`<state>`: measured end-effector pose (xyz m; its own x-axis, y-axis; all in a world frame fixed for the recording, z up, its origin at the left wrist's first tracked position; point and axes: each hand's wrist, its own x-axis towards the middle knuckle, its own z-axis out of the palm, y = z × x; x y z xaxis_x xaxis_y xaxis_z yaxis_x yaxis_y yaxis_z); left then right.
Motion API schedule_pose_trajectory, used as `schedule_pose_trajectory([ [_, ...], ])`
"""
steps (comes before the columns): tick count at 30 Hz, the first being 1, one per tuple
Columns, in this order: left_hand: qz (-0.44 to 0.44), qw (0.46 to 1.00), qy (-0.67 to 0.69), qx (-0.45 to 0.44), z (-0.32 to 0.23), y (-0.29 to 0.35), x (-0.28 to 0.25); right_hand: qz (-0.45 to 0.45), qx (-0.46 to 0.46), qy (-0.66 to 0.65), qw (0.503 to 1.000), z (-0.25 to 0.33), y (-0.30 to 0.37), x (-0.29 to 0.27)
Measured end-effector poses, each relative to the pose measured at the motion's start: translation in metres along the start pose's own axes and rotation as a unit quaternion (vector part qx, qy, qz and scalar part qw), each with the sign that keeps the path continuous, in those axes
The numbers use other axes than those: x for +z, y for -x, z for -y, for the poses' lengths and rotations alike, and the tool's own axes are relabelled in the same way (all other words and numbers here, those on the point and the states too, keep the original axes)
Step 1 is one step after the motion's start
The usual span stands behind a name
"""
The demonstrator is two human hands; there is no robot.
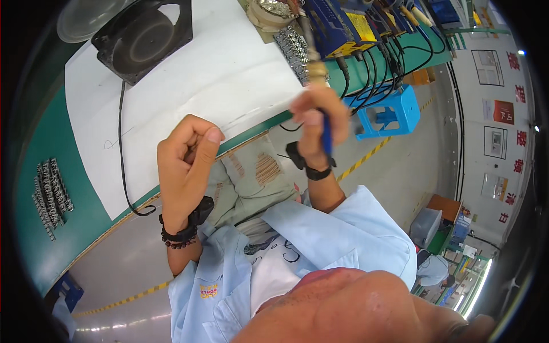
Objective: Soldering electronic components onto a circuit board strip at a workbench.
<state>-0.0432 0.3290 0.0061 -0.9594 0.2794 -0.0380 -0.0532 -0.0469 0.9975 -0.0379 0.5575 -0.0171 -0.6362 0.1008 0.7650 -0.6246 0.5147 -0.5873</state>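
Observation:
My left hand [191,163] hovers over the near edge of the white sheet [229,80], its fingers curled and the thumb pressed against them. Whatever it may hold is hidden. Blurred by motion, my right hand [320,117] is closed around a blue-handled tool [327,134], beyond the table's front edge on the right. Just past its fingertips is a tan and brass-coloured part [317,71]; I cannot tell whether it belongs to the tool. Close by lies a cluster of small metal parts [293,54].
A black square fan [143,43] stands on the sheet, near a clear round lid [83,20]. Its dark cord [122,143] hangs over the edge. Strips of metal parts [51,194] lie on the green mat. Blue equipment boxes [331,28] with cables and a blue stool [394,111] are right.

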Motion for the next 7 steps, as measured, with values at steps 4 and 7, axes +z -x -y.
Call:
schedule_pose_trajectory([
  [4,0.014,1.000,0.002,0.014,0.003,-0.002,0.000,-0.146,0.121,-0.029,0.981,0.001,-0.010,-0.045],
  [7,0.024,0.999,-0.014,0.031,0.003,-0.005,0.000,-0.175,0.179,0.010,0.968,-0.006,-0.040,-0.073],
])
